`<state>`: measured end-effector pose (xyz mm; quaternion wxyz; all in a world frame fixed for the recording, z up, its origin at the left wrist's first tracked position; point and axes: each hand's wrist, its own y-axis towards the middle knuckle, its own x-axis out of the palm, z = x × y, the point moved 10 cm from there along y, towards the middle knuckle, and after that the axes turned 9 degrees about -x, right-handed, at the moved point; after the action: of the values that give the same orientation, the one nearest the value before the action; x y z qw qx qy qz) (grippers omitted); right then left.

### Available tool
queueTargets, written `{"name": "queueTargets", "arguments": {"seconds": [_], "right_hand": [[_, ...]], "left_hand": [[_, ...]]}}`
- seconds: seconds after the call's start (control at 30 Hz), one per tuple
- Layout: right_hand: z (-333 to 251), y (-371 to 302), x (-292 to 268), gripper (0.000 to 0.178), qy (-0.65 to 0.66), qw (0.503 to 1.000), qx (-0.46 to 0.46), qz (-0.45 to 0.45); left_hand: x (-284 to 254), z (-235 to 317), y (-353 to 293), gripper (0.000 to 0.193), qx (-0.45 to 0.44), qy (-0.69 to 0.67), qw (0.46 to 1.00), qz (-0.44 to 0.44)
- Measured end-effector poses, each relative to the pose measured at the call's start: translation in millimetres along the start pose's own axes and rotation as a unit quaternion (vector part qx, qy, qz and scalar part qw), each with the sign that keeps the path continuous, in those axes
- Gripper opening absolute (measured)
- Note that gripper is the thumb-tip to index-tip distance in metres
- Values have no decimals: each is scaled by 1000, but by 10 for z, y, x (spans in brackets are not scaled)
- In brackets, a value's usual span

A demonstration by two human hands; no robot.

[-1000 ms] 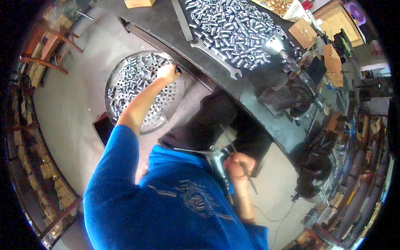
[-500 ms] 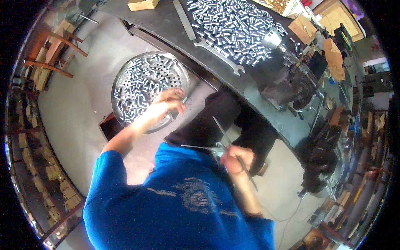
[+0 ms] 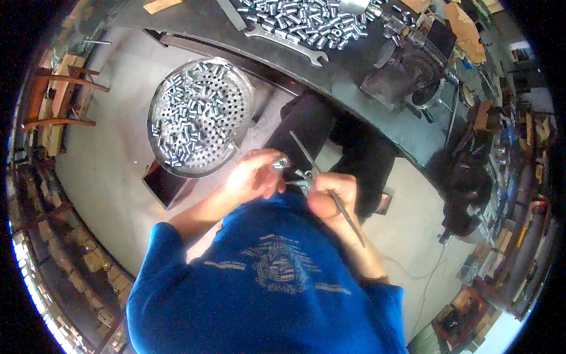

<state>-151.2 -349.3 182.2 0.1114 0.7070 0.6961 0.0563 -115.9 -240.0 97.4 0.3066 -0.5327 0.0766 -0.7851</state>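
Observation:
My left hand is closed with a short shiny metal sleeve pinched at its fingertips, its hollow end showing. Close beside it, in front of my waist, my right hand is wrapped around a long thin dark file, which sticks out slanting at both ends of the fist. Another small bright metal piece shows at the right fingers; how it is held I cannot make out. Left of my hands, a round perforated metal pan carries many similar sleeves, mostly gathered on its left side.
On the dark workbench lie a heap of metal sleeves, an open-ended wrench and a flat metal bar. A dark bench vise stands at the right. A wooden stool is at far left; cluttered shelving lines both sides.
My left hand has come from the pan's near edge rightward to beside my right hand, carrying a sleeve. The file stays in my right hand. The whole view has shifted, with the bench higher up.

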Motion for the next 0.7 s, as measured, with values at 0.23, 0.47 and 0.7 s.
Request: {"name": "queueTargets", "arguments": {"seconds": [0.23,0.47,0.7], "right_hand": [[-82,53,64,57,-33,996,-73,-38],[-23,-22,95,53,-99,987,-123,-39],[158,-99,84,52,-108,988,-111,-5]], "left_hand": [[107,215,-51,32,34,164,984,59],[254,266,-30,26,31,332,942,44],[366,230,-27,17,11,301,953,6]]}}
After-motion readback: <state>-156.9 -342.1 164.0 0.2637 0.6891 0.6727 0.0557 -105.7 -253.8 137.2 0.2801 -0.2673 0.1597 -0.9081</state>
